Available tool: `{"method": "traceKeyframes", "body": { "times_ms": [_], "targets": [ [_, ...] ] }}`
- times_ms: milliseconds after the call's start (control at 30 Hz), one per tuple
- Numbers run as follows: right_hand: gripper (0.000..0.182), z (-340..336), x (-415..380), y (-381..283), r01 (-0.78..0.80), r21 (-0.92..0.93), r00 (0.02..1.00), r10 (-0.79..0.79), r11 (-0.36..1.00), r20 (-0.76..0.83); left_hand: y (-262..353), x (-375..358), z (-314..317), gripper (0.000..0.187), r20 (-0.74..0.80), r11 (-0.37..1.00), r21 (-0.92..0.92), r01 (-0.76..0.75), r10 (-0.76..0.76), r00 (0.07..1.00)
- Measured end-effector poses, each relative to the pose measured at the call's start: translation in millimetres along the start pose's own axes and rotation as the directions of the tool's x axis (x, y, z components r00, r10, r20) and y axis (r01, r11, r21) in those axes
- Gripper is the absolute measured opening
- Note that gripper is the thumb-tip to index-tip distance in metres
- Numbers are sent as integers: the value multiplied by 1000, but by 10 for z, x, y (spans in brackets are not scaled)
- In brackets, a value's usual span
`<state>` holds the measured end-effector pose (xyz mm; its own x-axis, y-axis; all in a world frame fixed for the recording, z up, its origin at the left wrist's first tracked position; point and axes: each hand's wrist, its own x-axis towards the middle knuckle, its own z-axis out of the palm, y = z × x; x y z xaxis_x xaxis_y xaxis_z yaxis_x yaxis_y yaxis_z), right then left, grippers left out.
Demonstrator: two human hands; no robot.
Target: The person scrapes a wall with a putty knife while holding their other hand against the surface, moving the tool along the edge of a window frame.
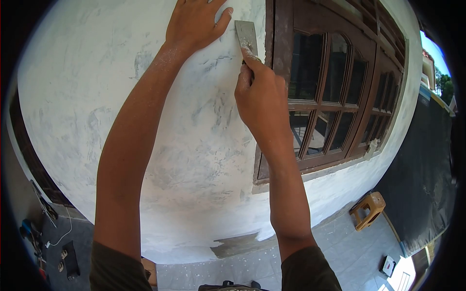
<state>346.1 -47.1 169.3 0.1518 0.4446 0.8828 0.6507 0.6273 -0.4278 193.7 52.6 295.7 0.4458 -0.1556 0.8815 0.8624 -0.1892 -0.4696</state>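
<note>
**Scraper blade on the wall beside the window frame**

Your right hand (262,99) has its fingers closed around the handle of a putty knife (246,35), index finger stretched along the blade. The blade lies flat on the white plastered wall (97,97), just beside the brown wooden window frame (281,39). Your left hand (196,22) rests open, palm flat on the wall, thumb near the blade. A wooden stool (369,209) stands below on the tiled floor.

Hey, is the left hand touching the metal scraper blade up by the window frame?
Apart. The head view shows a strip of white wall between the left hand's thumb and the scraper blade, which the right hand holds.
</note>
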Motion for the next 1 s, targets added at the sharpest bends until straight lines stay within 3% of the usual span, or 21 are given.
{"method": "traceKeyframes", "body": {
  "times_ms": [67, 267, 467, 667, 800, 1000],
  "targets": [
    [36, 10, -129, 32, -51, -30, 996, 53, 998, 69, 8, -17, -2, 54, 6, 1000, -20, 1, -1, 1000],
    [36, 54, 171, 10, 64, 7, 997, -64, 998, -53, 20, -18, -4, 54, -2, 1000, -11, 1, -1, 1000],
    [36, 25, -121, 74, -41, -7, 998, 42, 999, 47, 1, -17, 40, 55, -9, 1000, 9, -7, 7, 1000],
    [34, 7, 166, 42, 76, 13, 995, -75, 997, -59, 30, -23, -22, 54, -21, 999, -34, -4, 3, 1000],
    [38, -21, -107, 99, -15, -13, 998, 15, 1000, 56, 17, -16, 2, 54, -41, 999, -34, -17, 16, 999],
    [37, -11, 188, 5, 18, -35, 1000, -17, 999, 11, 42, -25, 7, 54, -19, 1000, -3, 1, -2, 1000]
  ]
}}
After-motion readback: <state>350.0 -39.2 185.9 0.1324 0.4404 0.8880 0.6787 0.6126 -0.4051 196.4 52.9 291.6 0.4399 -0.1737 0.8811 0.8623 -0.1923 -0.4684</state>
